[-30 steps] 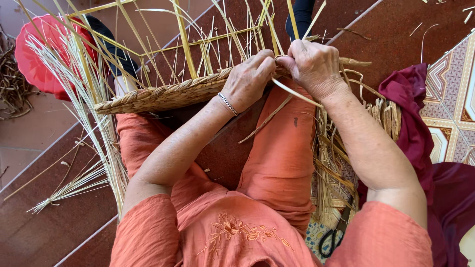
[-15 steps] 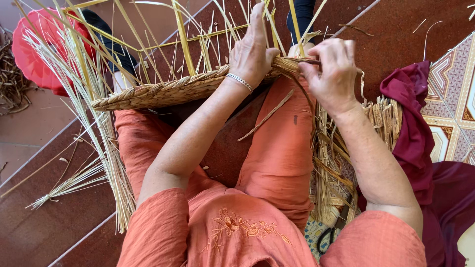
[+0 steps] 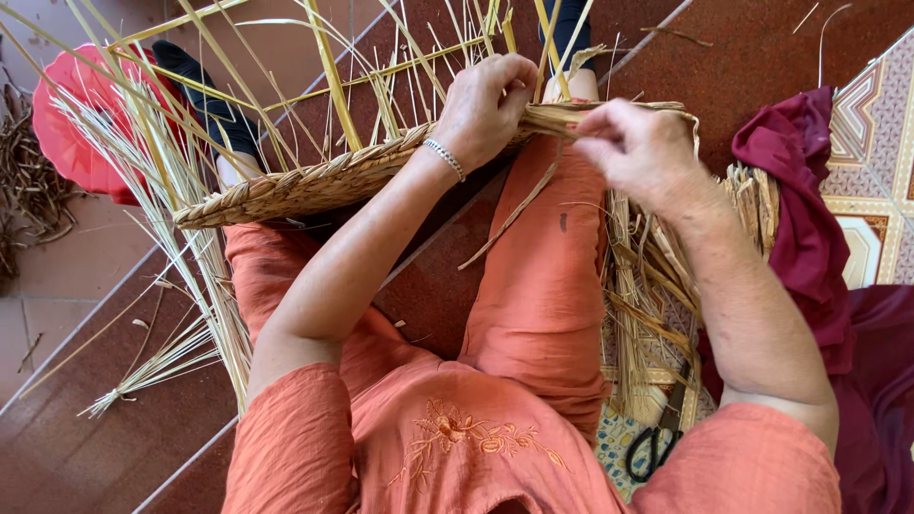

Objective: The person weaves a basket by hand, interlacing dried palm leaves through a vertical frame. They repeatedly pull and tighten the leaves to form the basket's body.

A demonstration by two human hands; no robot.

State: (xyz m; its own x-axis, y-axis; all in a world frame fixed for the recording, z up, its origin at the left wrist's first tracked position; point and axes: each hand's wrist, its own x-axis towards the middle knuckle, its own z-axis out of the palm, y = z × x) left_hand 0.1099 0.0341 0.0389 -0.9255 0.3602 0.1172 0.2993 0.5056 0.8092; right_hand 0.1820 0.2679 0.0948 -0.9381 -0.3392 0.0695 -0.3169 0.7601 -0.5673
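Observation:
A half-woven straw basket (image 3: 314, 181) rests across my knees, its braided rim running from lower left to upper right, with many loose yellow stalks (image 3: 328, 67) sticking up from it. My left hand (image 3: 487, 107) grips the rim's working end, fingers curled over the straw. My right hand (image 3: 636, 152) pinches a bundle of straw strands (image 3: 562, 119) just right of the left hand, pulling them sideways. I wear orange clothes and a bead bracelet (image 3: 444, 157) on the left wrist.
A pile of loose straw (image 3: 657, 286) lies by my right thigh, with black-handled scissors (image 3: 652, 445) below it. A dark red cloth (image 3: 809, 190) lies at the right. A red plastic stool (image 3: 71, 133) stands at the upper left. More straw (image 3: 162, 352) trails over brown tiled steps.
My left hand has come down from its raised, open pose onto the rim. My right hand has shifted lower and right, drawing the straw strands with it.

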